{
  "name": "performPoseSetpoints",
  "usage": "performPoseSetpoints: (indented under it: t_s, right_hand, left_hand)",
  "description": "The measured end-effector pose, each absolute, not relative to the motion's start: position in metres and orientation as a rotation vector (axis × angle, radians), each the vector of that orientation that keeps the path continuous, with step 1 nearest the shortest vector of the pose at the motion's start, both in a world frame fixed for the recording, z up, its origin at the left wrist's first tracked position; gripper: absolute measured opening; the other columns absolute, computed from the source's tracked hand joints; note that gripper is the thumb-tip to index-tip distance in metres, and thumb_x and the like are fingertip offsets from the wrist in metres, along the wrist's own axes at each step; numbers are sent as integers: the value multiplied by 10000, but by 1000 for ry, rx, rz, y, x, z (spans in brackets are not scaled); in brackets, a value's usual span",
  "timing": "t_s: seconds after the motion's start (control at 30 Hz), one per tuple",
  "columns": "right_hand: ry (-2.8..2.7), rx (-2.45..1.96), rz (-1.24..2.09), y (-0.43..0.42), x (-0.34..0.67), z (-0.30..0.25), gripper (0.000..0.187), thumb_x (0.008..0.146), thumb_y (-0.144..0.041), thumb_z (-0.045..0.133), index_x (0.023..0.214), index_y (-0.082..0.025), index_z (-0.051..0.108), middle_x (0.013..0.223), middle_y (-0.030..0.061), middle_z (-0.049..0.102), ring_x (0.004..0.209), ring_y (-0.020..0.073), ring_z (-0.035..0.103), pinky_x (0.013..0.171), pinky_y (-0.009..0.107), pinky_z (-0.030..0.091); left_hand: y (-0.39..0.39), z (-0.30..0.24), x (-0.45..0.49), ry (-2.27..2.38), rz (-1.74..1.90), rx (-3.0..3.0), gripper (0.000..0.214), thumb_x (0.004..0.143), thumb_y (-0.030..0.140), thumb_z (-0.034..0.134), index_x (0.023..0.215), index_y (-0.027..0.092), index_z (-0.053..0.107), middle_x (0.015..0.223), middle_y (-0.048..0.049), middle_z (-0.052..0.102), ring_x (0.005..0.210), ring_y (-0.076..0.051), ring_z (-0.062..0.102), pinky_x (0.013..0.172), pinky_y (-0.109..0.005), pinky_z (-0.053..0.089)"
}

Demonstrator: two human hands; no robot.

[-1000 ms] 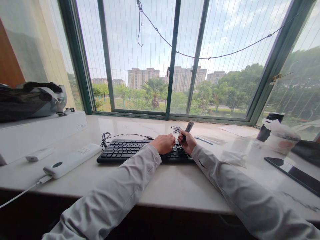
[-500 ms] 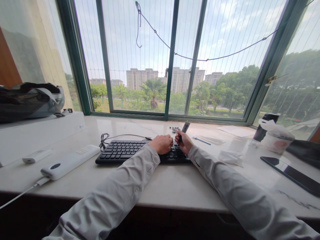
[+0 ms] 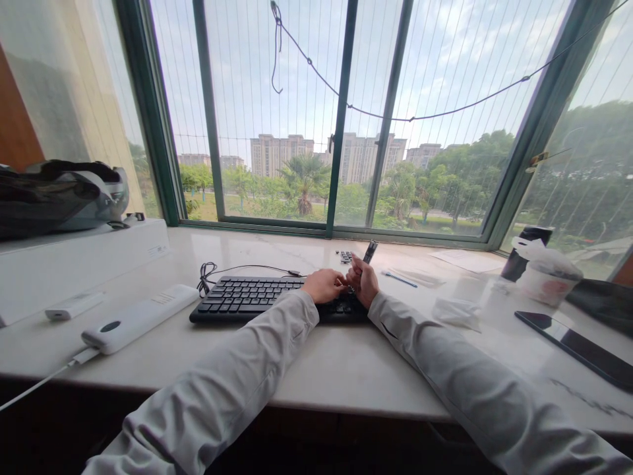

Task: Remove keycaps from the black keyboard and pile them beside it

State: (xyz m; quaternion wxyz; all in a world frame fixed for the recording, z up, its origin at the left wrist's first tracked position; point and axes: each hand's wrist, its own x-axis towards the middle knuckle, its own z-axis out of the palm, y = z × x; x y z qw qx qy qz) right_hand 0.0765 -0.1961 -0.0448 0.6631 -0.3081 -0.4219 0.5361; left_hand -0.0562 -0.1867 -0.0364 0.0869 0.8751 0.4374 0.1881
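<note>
A black keyboard (image 3: 242, 300) lies on the pale stone-look counter, its right part largely behind my hands. My left hand (image 3: 324, 285) is over the right part of the keys, fingers bent and bunched; whatever is at their tips is hidden. Close against it, my right hand (image 3: 363, 280) is closed round a slim dark tool (image 3: 370, 251) whose end sticks up above the fist. The tool's lower end is out of sight, so its kind does not show. Several small dark loose pieces, apparently keycaps (image 3: 345, 257), lie just behind the keyboard.
A coiled cable (image 3: 206, 277) sits behind the keyboard. On the left are a white power bank (image 3: 143, 320) and a white box (image 3: 84, 267). To the right lie a blue pen (image 3: 399, 279), a plastic wrapper (image 3: 457, 311), a phone (image 3: 576, 346) and a bagged cup (image 3: 546, 274).
My right hand has shifted slightly left and turned more upright with the tool. My left hand has moved a little to the right, bringing the fingers of both hands together.
</note>
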Motion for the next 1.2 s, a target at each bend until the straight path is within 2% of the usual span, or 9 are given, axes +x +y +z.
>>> performPoseSetpoints:
  t_s: [0.13, 0.37, 0.53, 0.7, 0.83, 0.93, 1.03, 1.1, 1.2]
  right_hand:
    - [-1028, -754, 1091, -194, 74, -51, 502, 769, -405, 616, 508, -226, 226, 369, -92, 201, 345, 51, 169, 338, 222, 155]
    - [-1075, -770, 1034, -190, 74, -57, 456, 707, -307, 606, 459, -229, 232, 352, -91, 197, 327, 53, 179, 335, 229, 157]
    - [-1208, -783, 964, -194, 72, -57, 400, 650, -261, 634, 451, -217, 290, 383, -86, 226, 352, 52, 214, 348, 220, 156]
    - [-1144, -713, 996, -193, 73, -56, 458, 697, -322, 617, 476, -231, 225, 398, -93, 178, 360, 56, 174, 356, 231, 145]
    - [-1162, -719, 833, -194, 81, -43, 492, 730, -409, 608, 501, -232, 211, 425, -89, 184, 387, 62, 168, 383, 241, 154]
    - [-1230, -938, 535, -195, 99, -33, 477, 770, -533, 544, 509, -230, 285, 422, -66, 262, 407, 81, 226, 417, 253, 202]
    - [-1506, -1325, 92, -196, 117, -31, 458, 796, -587, 495, 552, -199, 491, 474, 2, 467, 507, 136, 425, 498, 267, 272]
    - [-1697, -1496, -133, -198, 124, -33, 406, 825, -560, 474, 666, -210, 604, 602, 30, 597, 602, 166, 525, 538, 267, 287]
    - [-1880, -1636, -285, -200, 124, -37, 329, 858, -526, 453, 826, -267, 652, 748, 35, 669, 689, 184, 596, 561, 259, 297]
  left_hand:
    - [-192, -36, -54, 1361, 592, 2469, 322, 726, 510, 604, 957, 328, 736, 966, 22, 719, 875, -184, 649, 723, -244, 455]
    - [-191, -35, -52, 1422, 601, 2366, 343, 688, 530, 622, 941, 337, 748, 884, 25, 726, 809, -180, 648, 635, -238, 424]
    - [-185, -38, -54, 1356, 580, 2361, 332, 670, 510, 639, 908, 312, 759, 814, 25, 723, 763, -164, 644, 624, -220, 423]
    - [-179, -40, -55, 1283, 612, 2319, 377, 674, 532, 646, 908, 261, 762, 802, 3, 726, 778, -171, 649, 640, -213, 450]
    - [-175, -40, -55, 1239, 740, 2252, 371, 688, 533, 656, 888, 238, 759, 842, -15, 734, 787, -166, 660, 671, -213, 473]
    - [-175, -39, -55, 1277, 837, 2169, 328, 741, 495, 637, 903, 228, 737, 844, -11, 734, 626, -125, 655, 646, -209, 483]
    - [-179, -36, -55, 1271, 945, 2115, 285, 804, 448, 596, 934, 216, 697, 871, -3, 730, 483, -79, 611, 613, -203, 488]
    - [-181, -34, -55, 1247, 1020, 2084, 259, 823, 415, 586, 955, 210, 673, 873, -5, 726, 470, -75, 606, 556, -193, 478]
    - [-183, -33, -55, 1235, 1104, 2052, 245, 828, 394, 590, 982, 214, 648, 860, -5, 723, 474, -81, 607, 488, -182, 452]
